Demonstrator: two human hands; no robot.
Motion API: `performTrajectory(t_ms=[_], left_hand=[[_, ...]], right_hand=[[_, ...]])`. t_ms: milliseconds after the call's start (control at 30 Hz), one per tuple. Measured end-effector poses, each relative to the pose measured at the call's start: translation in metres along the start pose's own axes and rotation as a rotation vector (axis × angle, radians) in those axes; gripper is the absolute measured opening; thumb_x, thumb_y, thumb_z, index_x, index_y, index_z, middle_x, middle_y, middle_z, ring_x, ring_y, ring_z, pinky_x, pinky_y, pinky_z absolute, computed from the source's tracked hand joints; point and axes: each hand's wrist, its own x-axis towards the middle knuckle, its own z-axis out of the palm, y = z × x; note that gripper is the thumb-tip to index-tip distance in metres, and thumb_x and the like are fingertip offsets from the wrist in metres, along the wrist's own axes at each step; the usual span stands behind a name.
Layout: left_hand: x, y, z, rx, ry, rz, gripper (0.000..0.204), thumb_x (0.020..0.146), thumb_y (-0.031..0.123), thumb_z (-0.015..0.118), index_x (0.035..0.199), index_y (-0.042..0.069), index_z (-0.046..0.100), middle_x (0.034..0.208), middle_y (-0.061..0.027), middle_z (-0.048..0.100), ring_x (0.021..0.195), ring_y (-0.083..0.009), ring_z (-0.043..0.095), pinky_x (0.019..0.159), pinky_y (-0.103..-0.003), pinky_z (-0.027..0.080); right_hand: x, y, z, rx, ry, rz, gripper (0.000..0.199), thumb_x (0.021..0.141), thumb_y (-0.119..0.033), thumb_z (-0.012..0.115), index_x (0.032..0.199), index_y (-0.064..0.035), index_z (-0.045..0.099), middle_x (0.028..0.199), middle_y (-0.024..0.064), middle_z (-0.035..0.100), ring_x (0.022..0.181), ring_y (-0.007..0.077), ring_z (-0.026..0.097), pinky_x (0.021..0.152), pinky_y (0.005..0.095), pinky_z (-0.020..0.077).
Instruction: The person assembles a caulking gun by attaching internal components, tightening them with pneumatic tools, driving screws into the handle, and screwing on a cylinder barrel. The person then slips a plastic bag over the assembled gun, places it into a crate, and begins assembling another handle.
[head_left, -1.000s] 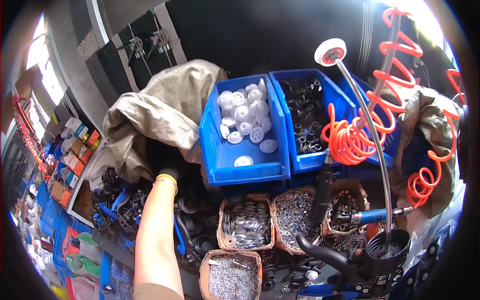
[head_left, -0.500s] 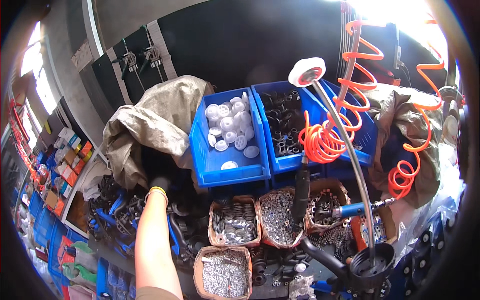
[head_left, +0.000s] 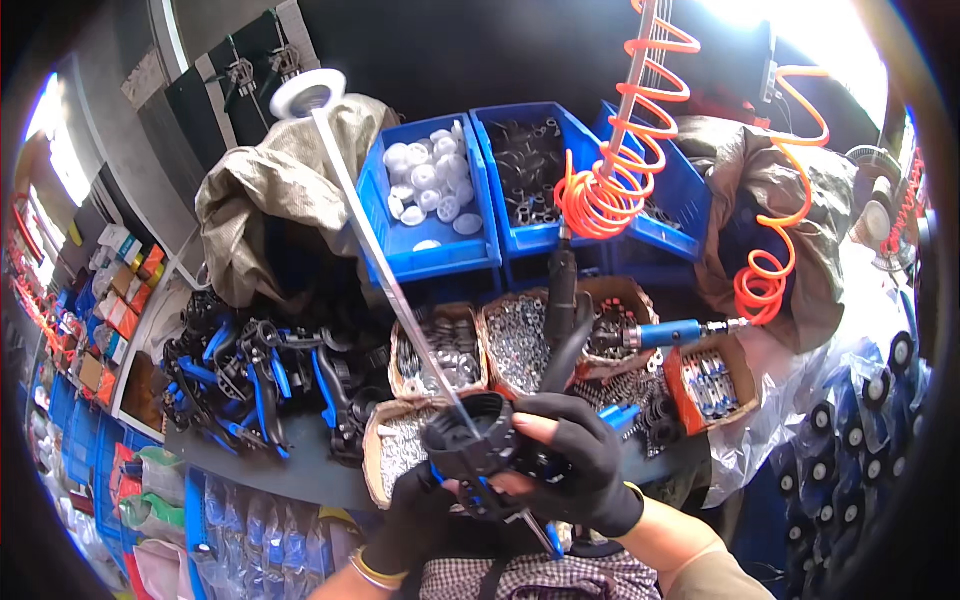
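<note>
Both my hands wear black gloves and meet low in the middle of the view. My right hand point(head_left: 575, 455) grips a black round plastic part point(head_left: 470, 445) from the right side. My left hand point(head_left: 420, 505) holds the same part from below. A long metal rod point(head_left: 385, 270) with a white round cap point(head_left: 308, 93) at its top rises from the part and leans up to the left. Small blue pieces show under the part between my hands.
Blue bins point(head_left: 430, 255) at the back hold white discs point(head_left: 428, 180) and dark parts. Cardboard boxes of washers and screws point(head_left: 515, 335) sit in front. Black-and-blue parts point(head_left: 250, 365) pile at left. An orange coiled air hose point(head_left: 610, 190) hangs over a blue pneumatic tool point(head_left: 665, 332).
My left arm, stretched out toward the parts pile, has come back. The rod assembly moved from the right to the middle, and both hands now hold its black base.
</note>
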Motion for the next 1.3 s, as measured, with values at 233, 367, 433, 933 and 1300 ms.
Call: performTrajectory(t_ms=[233,367,433,933,1300], left_hand=[[-0.034,0.005,0.043,-0.175,-0.283,0.073,0.052,0.081,0.024,0.074,0.119,-0.006,0.054,0.111,-0.0115,0.063,0.097,-0.0175,0.062,0.082,-0.032,0.052],[-0.025,-0.008,0.061,0.406,-0.187,0.241,0.040,0.080,0.019,0.074,0.110,-0.004,0.061,0.101,-0.0112,0.068,0.092,-0.0187,0.065,0.081,-0.031,0.052],[-0.022,-0.004,0.085,0.374,-0.205,0.337,0.025,0.083,0.014,0.071,0.103,0.000,0.066,0.097,-0.0091,0.070,0.090,-0.0174,0.065,0.079,-0.031,0.052],[-0.046,-0.120,0.090,0.017,-0.108,0.127,0.035,0.081,0.012,0.070,0.113,0.002,0.060,0.091,-0.0060,0.067,0.084,-0.0185,0.065,0.077,-0.032,0.053],[-0.068,-0.150,0.072,0.077,0.118,-0.139,0.021,0.083,0.011,0.069,0.102,0.006,0.063,0.088,-0.0034,0.066,0.076,-0.0115,0.063,0.069,-0.027,0.050]], right_hand=[[-0.024,-0.007,-0.013,-0.228,-0.078,-0.046,0.049,0.067,-0.025,0.082,0.109,-0.0080,0.064,0.104,0.0138,0.065,0.080,0.0260,0.067,0.060,0.0318,0.0501],[-0.034,-0.006,-0.033,-0.265,-0.044,-0.064,0.053,0.065,-0.021,0.082,0.112,-0.0071,0.061,0.105,0.0170,0.064,0.078,0.0280,0.066,0.061,0.0333,0.0504],[-0.044,-0.007,-0.043,-0.283,-0.036,-0.057,0.061,0.063,-0.023,0.085,0.115,-0.0079,0.058,0.105,0.0180,0.063,0.075,0.0286,0.065,0.060,0.0336,0.0506],[-0.107,0.225,-0.442,-1.821,-0.181,0.526,0.022,0.078,-0.016,0.057,0.098,-0.0068,0.061,0.099,0.0134,0.061,0.097,0.0313,0.057,0.088,0.0419,0.0441],[-0.062,0.167,-0.413,-1.646,-0.423,0.453,0.015,0.079,-0.021,0.063,0.079,-0.0060,0.064,0.071,0.0135,0.063,0.062,0.0292,0.061,0.061,0.0405,0.0500]])
